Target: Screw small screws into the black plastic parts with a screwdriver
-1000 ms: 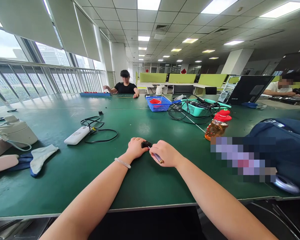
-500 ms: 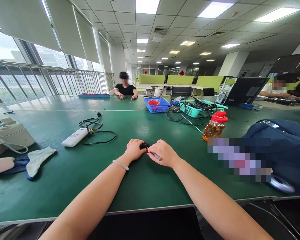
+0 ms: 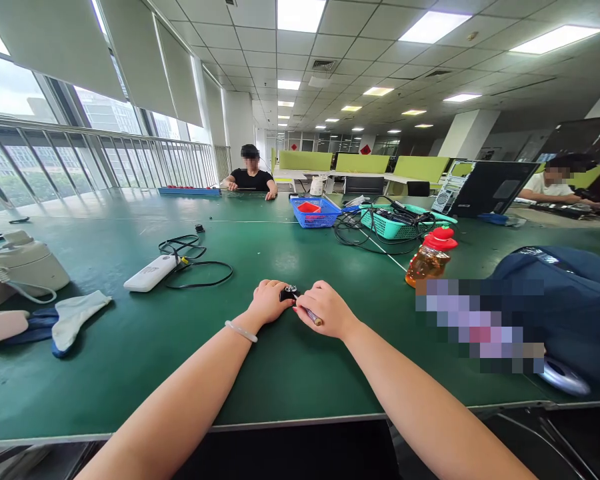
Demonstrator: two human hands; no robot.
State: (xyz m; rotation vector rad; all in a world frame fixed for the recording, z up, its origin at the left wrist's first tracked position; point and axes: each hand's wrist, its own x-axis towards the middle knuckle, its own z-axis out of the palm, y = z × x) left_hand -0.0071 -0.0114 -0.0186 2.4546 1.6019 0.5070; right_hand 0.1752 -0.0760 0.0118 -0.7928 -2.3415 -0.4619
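Note:
My left hand (image 3: 266,301), with a pale bangle at its wrist, is closed on a small black object (image 3: 289,293) low over the green tabletop. White or shiny specks show on top of that object; its exact kind is too small to make out. In my right hand (image 3: 327,308) is a slim pen-like tool (image 3: 314,318), its brownish end sticking out toward me. The tool's front end points at the black object and is mostly hidden by my fingers. Both hands are close together near the middle of the table.
Left of my hands lie a white power bank (image 3: 151,273) with a black cable, a glove (image 3: 80,317) and a beige device (image 3: 25,263). Ahead are a blue basket (image 3: 316,217) and a teal basket (image 3: 391,230) with cables. A red-capped bottle (image 3: 431,259) and dark bag (image 3: 575,300) stand right.
The black object has turned slightly, showing more light specks on top. My hands stay almost in place. The person across the table has shifted their arms, and the view has tilted a little.

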